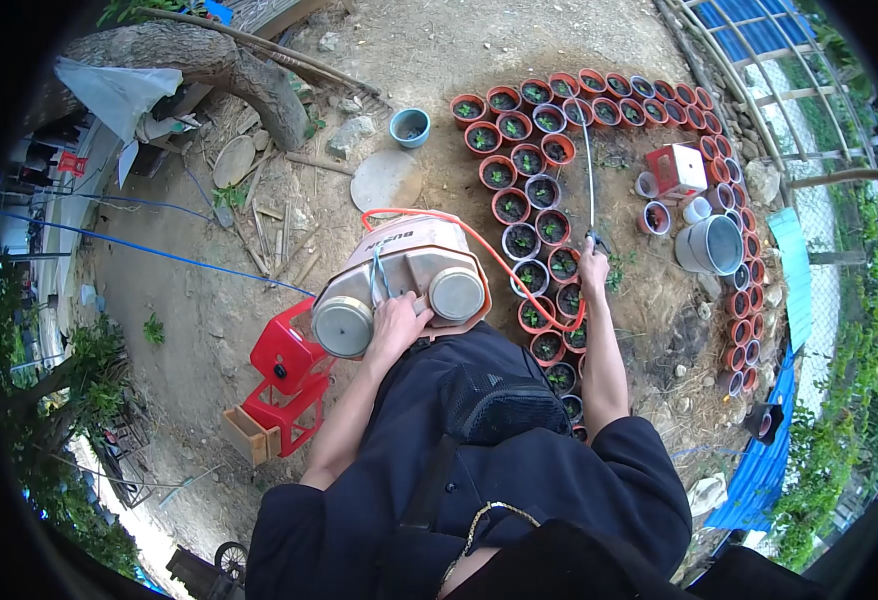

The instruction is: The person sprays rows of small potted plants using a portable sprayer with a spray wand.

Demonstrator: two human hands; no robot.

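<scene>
Right fingers [591, 262] wrap a black-handled metal wand [590, 180], likely for reach; left fingers [387, 310] touch a beige plastic tank [399, 258], grip unclear.

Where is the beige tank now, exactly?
In the head view, the beige tank is just left of centre, at the left hand, beside the orange hose.

Right of the sprayer tank [406, 264], the spray wand [590, 172] ends in a tip too small to make out, and below left a wheeled frame [207, 575] is cut off by the edge.
</scene>
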